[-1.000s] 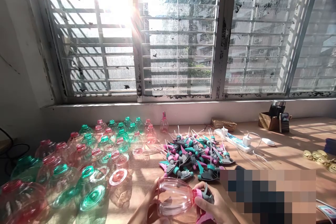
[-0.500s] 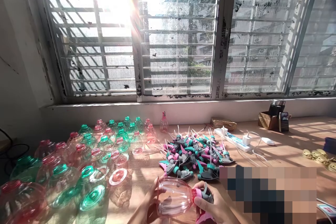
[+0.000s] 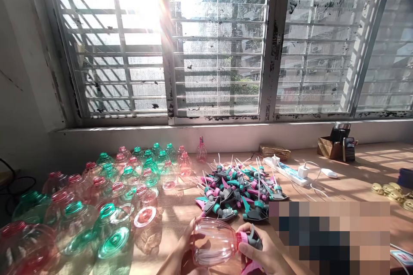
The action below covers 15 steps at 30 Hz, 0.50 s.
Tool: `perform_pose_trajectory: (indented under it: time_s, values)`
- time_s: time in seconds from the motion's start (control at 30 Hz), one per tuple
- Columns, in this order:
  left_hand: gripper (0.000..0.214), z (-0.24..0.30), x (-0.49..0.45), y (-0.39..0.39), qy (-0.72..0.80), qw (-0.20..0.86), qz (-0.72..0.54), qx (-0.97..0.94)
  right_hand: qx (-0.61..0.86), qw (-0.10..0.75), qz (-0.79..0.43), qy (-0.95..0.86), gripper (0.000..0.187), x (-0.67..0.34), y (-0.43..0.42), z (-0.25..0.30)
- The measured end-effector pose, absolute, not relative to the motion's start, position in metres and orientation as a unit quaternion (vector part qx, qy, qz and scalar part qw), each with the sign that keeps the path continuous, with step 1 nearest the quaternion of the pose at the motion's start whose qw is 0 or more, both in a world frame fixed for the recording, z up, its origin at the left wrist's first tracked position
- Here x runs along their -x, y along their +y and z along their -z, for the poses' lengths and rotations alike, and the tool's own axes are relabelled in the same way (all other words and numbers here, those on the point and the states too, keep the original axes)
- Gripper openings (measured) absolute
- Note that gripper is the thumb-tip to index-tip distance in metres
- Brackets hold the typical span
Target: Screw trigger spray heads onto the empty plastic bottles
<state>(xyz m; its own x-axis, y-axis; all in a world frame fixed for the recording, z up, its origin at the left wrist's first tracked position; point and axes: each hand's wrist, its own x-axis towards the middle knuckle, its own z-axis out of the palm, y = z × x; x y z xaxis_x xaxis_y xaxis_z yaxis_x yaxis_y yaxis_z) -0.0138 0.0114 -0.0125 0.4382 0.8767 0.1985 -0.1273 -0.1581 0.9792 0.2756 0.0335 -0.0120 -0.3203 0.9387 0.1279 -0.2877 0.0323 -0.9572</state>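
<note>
A clear pink plastic bottle (image 3: 214, 241) lies sideways between my hands, low in the middle of the view. My left hand (image 3: 184, 247) is wrapped round its base end, with some fingers seen through the plastic. At the neck, my right hand (image 3: 263, 250) is closed on a spray head (image 3: 254, 237) with a grey body, pink collar and pink trigger. The collar sits on the bottle's mouth; how tightly it is screwed on I cannot tell. Just beyond the bottle lies a heap of loose spray heads (image 3: 238, 189) in grey, pink and teal, with thin tubes sticking out.
Several open pink and green bottles (image 3: 108, 223) stand in rows on the wooden table (image 3: 180, 210) to the left. Behind the heap are a small wicker basket (image 3: 275, 152) and a white power strip (image 3: 287, 172) with cables. A blurred patch covers the lower right.
</note>
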Motion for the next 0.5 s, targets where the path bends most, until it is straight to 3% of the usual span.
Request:
perform_pose_trajectory:
  time_s: [0.3, 0.5]
  values:
    - [0.099, 0.014, 0.011, 0.016, 0.344, 0.519, -0.440, -0.647, 0.345, 0.500, -0.606, -0.514, 0.056, -0.278, 0.036, 0.019]
    - [0.109, 0.006, 0.010, 0.006, 0.329, 0.572, -0.423, -0.621, 0.318, 0.485, -0.622, -0.526, 0.057, -0.277, 0.035, 0.016]
